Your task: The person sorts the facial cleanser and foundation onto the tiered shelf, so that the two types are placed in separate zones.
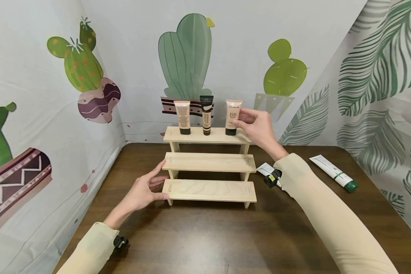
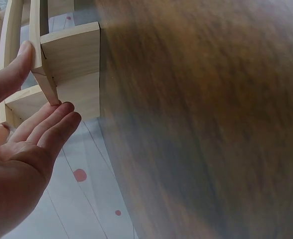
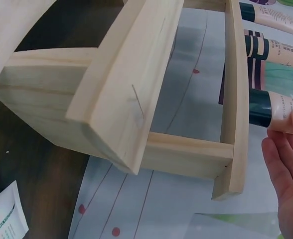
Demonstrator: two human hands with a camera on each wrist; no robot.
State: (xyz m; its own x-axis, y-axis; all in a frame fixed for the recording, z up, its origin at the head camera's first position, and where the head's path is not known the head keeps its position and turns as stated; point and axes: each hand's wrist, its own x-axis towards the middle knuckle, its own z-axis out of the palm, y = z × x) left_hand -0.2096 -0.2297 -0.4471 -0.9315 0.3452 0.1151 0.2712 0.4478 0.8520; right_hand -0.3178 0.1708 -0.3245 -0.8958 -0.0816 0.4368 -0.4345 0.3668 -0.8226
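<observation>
My right hand pinches a pink BB cream tube by its right side, thumb in front. The tube is upright, its black cap at the right end of the top step of a three-step wooden rack. In the right wrist view, the fingers and the tube are partly cut off by the frame edge. At the rack's left end, my left hand holds the bottom step, thumb at its front corner and fingers against its side. To the left on the top step stand another pink tube and a slim black-topped tube.
On the brown table, a white tube with a green cap lies at the right. Another white tube lies beside the rack, partly behind my right wrist. A printed cloth hangs behind the table.
</observation>
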